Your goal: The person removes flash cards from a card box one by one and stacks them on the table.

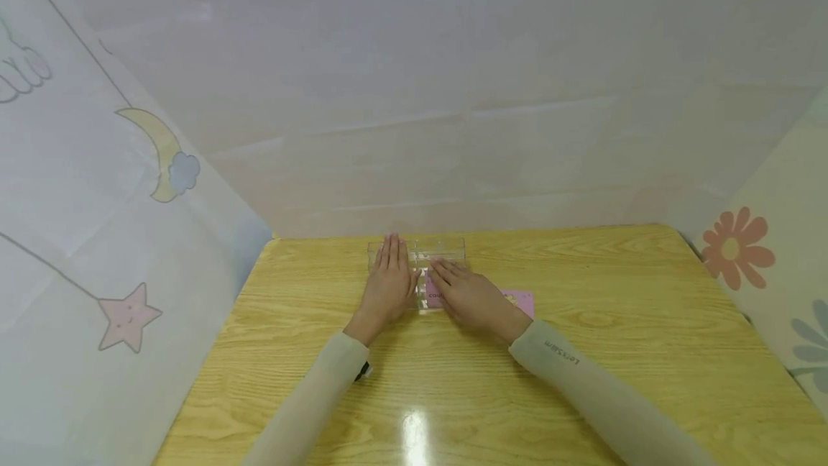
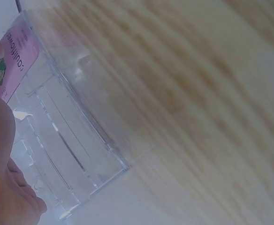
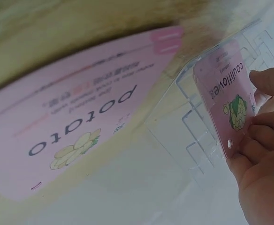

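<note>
A clear plastic rack (image 1: pixel 456 250) with slotted ribs lies near the back of the table. My left hand (image 1: pixel 388 282) rests on its left half, fingers straight and together. A pink cauliflower card (image 3: pixel 226 93) sits against the rack's right part. Over this card lies my right hand (image 1: pixel 475 297), its fingers extended and touching the card, with part of the card covered. Beneath the right wrist, a pink potato card (image 1: pixel 522 300) lies on the table, partly hidden; the right wrist view shows its printed face.
The rack and cards lie on a wood-grain table (image 1: pixel 414 365). A pale fabric backdrop (image 1: pixel 420 128) stands along the back edge, with printed side panels left and right. Both forearms reach in from the front.
</note>
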Available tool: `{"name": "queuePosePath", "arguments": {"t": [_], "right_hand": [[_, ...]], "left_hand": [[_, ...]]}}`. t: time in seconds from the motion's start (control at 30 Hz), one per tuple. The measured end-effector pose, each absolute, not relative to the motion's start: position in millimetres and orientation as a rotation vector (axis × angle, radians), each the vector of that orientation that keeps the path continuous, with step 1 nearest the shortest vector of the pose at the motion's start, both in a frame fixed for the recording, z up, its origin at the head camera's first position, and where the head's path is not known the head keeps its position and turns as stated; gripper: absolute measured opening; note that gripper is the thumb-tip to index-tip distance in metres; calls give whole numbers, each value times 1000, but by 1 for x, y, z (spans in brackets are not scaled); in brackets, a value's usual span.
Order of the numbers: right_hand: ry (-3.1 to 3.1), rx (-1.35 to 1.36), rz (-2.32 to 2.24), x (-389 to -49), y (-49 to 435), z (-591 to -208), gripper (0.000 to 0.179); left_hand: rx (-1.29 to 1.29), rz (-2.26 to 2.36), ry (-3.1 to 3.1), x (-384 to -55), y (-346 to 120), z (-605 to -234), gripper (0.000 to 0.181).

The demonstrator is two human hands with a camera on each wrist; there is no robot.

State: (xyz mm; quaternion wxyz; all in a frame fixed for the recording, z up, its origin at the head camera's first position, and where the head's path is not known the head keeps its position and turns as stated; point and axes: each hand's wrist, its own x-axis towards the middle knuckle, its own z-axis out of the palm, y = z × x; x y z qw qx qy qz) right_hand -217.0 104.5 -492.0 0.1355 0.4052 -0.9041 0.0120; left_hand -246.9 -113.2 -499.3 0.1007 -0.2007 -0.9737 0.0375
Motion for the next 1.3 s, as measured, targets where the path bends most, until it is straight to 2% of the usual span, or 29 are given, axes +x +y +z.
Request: {"name": "queuePosePath", "arguments": {"t": [0.83, 1.3], "right_hand": [[-2602, 1137, 26, -214, 103, -492, 47], [-2611, 1106, 183, -213, 100, -494, 44]], "left_hand": [[-599, 78, -2871, -247, -113, -503, 74], [-611, 90, -2858, -246, -113, -502, 74]]}}
